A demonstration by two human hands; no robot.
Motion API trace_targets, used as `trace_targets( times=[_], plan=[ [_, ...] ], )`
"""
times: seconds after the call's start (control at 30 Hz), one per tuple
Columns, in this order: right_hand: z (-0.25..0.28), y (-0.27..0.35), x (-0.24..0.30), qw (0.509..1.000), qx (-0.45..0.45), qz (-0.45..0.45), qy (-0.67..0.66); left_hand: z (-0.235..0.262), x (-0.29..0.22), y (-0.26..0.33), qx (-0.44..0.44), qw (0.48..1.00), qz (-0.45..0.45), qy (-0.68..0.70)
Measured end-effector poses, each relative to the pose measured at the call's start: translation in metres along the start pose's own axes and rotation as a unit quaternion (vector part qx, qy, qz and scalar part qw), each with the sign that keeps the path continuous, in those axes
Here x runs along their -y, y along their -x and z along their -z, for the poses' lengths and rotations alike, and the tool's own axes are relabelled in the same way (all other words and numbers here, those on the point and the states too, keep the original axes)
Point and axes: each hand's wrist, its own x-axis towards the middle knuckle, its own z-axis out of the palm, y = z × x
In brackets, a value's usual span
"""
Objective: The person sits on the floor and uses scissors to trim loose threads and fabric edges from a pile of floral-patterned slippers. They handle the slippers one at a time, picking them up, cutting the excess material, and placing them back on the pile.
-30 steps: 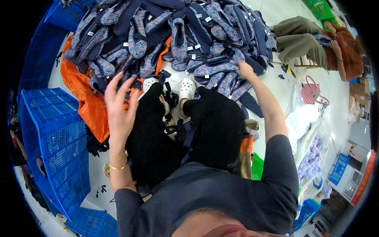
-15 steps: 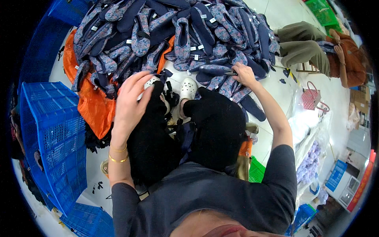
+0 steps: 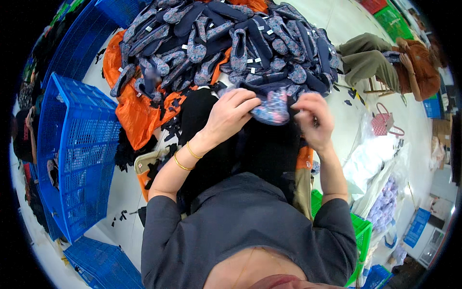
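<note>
Above my lap, my left hand grips a floral blue and pink slipper by one end. My right hand is beside the slipper's other end with its fingers curled. A small dark item shows in that hand, but blur keeps its kind from being clear. Just beyond my knees lies a large heap of similar slippers, navy-soled and floral, many with small white tags.
Orange sheeting spreads under the heap's left side. Blue plastic crates stand to my left, a green crate near my right elbow. At the far right another person sits holding a slipper. Dark scraps litter the floor.
My left hand has moved right and taken hold of a slipper, now over my lap. My right hand has drawn back from the heap toward me. The view has shifted a little.
</note>
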Motion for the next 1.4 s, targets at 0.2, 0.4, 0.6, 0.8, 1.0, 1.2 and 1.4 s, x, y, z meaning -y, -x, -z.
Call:
trace_targets(
  times=[0.2, 0.4, 0.6, 0.8, 1.0, 1.2, 1.4],
  plan=[
    [-0.025, 0.040, 0.012, 0.887, -0.015, -0.389, -0.247, 0.014, -0.017, 0.053, -0.023, 0.995, 0.073, 0.069],
    [-0.044, 0.031, 0.017, 0.872, 0.129, -0.305, -0.360, 0.036, -0.025, 0.064, 0.088, 0.958, 0.113, 0.248],
    [-0.059, 0.032, 0.013, 0.882, 0.124, -0.254, -0.376, 0.065, -0.010, 0.021, 0.232, 0.912, 0.171, 0.291],
    [-0.062, 0.036, 0.008, 0.877, 0.142, -0.256, -0.381, 0.069, 0.005, -0.011, 0.340, 0.926, 0.022, 0.165],
    [-0.061, 0.037, 0.002, 0.879, 0.126, -0.282, -0.364, 0.088, 0.008, -0.017, 0.396, 0.871, 0.125, 0.264],
    [-0.068, 0.017, 0.016, 0.883, 0.168, -0.284, -0.334, 0.087, 0.011, 0.000, 0.329, 0.837, 0.198, 0.390],
    [-0.080, 0.015, 0.013, 0.908, 0.124, -0.225, -0.332, 0.085, 0.016, 0.002, 0.326, 0.850, 0.169, 0.377]
  ],
)
